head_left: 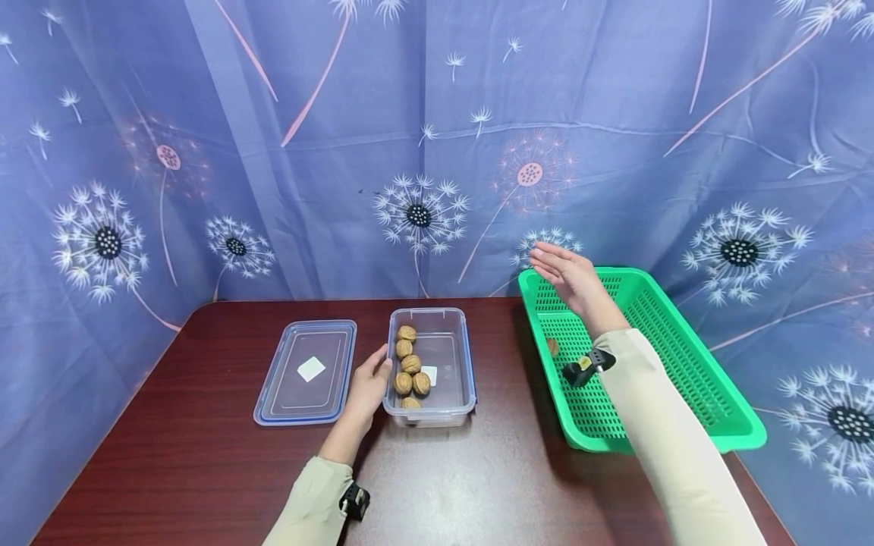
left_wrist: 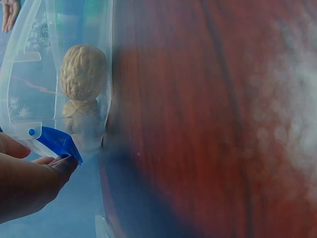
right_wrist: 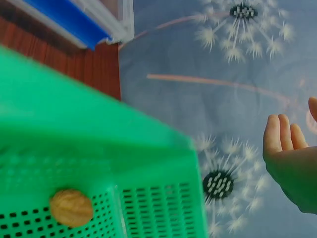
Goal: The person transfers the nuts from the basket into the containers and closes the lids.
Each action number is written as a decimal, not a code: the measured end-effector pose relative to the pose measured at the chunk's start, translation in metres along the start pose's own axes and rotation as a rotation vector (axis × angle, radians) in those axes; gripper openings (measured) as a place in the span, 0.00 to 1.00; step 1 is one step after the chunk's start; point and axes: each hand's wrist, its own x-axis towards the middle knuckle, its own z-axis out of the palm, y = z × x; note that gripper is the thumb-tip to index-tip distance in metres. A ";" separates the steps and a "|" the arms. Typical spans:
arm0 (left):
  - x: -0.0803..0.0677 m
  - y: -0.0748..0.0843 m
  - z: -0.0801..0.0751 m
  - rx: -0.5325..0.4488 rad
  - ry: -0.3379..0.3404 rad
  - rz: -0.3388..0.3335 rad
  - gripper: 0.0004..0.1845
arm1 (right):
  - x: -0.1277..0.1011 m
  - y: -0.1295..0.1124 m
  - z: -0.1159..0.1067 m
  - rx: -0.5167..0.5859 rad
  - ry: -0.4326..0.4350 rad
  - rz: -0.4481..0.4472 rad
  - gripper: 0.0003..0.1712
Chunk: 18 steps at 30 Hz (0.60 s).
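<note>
Dandelion-print blue cloth backs a dark wooden table (head_left: 205,470) where, from left, a clear lid (head_left: 307,371) lies flat beside a clear container (head_left: 447,356) holding six walnuts (head_left: 410,364). Straight-fingered, the left hand (head_left: 369,387) rests against the container's left wall, steadying it; the right hand (head_left: 570,277) hovers relaxed and empty above the green basket (head_left: 683,356), where one walnut (head_left: 552,347) lies. Keeping that wall braced should stop the box sliding; the white stickers show no readable writing.

The right sleeve (head_left: 672,447) half hid the basket's walnut (head_left: 552,347), and the left wrist view's edge cut off the left hand (left_wrist: 27,186).
</note>
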 end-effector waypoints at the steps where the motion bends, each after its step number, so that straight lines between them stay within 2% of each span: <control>1: 0.000 0.000 0.000 0.000 0.000 -0.001 0.24 | 0.000 -0.001 -0.005 0.015 -0.001 0.013 0.30; 5: 0.000 0.001 0.000 0.009 -0.001 -0.004 0.24 | 0.000 -0.002 -0.020 0.031 -0.007 0.054 0.39; 11: 0.000 0.002 -0.001 0.012 0.007 -0.002 0.24 | 0.001 -0.001 -0.040 0.048 -0.023 0.104 0.39; 14: 0.000 0.002 0.000 0.013 0.009 -0.008 0.24 | 0.000 0.001 -0.050 0.040 -0.022 0.120 0.36; 18: -0.002 0.002 0.000 0.015 0.011 -0.011 0.24 | 0.002 0.004 -0.063 0.039 -0.035 0.154 0.26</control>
